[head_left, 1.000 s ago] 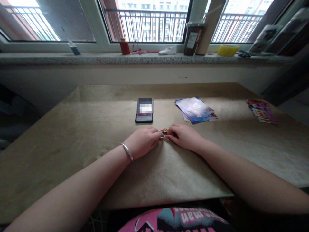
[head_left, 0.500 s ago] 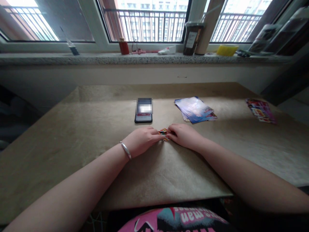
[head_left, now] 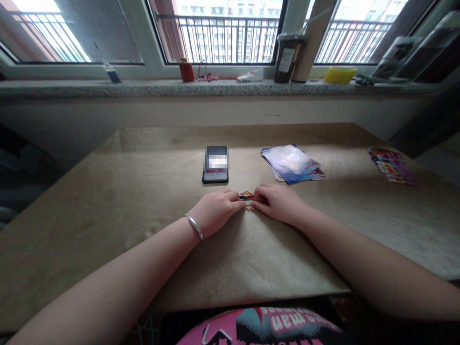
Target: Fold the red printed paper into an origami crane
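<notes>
The largest thing in view is the desk [head_left: 89,206], which has a dull yellow-brown top and stands below the windows [head_left: 104,33]. Behind the glass there is a railing, and behind it a pale building. Between the windows and the desk runs a speckled stone sill [head_left: 158,89]. At the lower edge of the view, some pink and black clothing [head_left: 266,328] with printed letters is visible.

Both forearms reach over the desk from below. The left hand [head_left: 217,208] and the right hand [head_left: 278,203] face each other near the middle, with a narrow gap between them. Beyond the right hand lies a stack of blue printed sheets [head_left: 291,162], a little fanned. Farther to the right lie some red and purple printed strips [head_left: 391,164]. A phone [head_left: 216,165] lies flat beyond the left hand.

On the sill stand a dark container [head_left: 287,60], a yellow block [head_left: 339,75] and a small red bottle [head_left: 187,71]. A silver bracelet [head_left: 194,226] is around the left wrist.

The smallest is a colourful piece [head_left: 246,195], low at the desk top, between the two hands. The grip of each hand is closed on one side of it, left and right; the fingers partly hide it.
</notes>
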The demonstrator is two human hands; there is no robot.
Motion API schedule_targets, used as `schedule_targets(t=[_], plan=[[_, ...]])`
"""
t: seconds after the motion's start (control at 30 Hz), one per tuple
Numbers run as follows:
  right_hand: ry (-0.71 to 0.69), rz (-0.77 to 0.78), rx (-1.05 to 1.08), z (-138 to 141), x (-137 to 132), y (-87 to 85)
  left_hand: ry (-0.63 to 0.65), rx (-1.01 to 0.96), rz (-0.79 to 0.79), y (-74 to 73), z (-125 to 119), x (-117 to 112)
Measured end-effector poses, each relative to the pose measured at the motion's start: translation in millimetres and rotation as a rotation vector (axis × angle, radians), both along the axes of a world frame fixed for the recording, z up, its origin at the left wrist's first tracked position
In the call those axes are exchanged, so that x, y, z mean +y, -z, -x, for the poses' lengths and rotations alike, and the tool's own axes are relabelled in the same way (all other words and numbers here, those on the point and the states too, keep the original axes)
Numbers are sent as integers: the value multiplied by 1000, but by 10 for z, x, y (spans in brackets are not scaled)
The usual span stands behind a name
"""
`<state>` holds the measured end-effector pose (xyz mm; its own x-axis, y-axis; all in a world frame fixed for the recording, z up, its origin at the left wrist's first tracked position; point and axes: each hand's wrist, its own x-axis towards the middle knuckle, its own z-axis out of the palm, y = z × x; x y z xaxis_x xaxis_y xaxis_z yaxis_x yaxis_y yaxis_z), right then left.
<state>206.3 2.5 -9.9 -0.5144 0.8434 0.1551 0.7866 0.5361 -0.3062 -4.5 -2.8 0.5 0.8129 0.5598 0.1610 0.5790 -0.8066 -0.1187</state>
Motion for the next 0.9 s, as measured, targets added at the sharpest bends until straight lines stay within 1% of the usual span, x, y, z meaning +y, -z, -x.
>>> schedule_targets(t=[0.07,0.23,0.47,0.63,0.7,0.77,0.83,0.9], plan=[[37,15,-15,4,3,6,-7,1,-3,6,1,1],[75,53,-44,39,20,16,1,23,-24,-6,-12,-11],[93,53,-89,84,2,-29,-15,42,-10,-34,-31,-23],[92,46,-70,73,11,-3,-24,60,-2,-50,-50,-34],[46,14,-27,56,14,18,-27,60,0,-53,-52,-36],[-64,-50,6,35,10,30,-25,61,6,-54,-51,-38],[-168,-124,-5,17,-3,26,-24,66,7,-53,-50,-40],[-204,-178,-47,9,-22,5,-24,69,5,-51,-55,-42]])
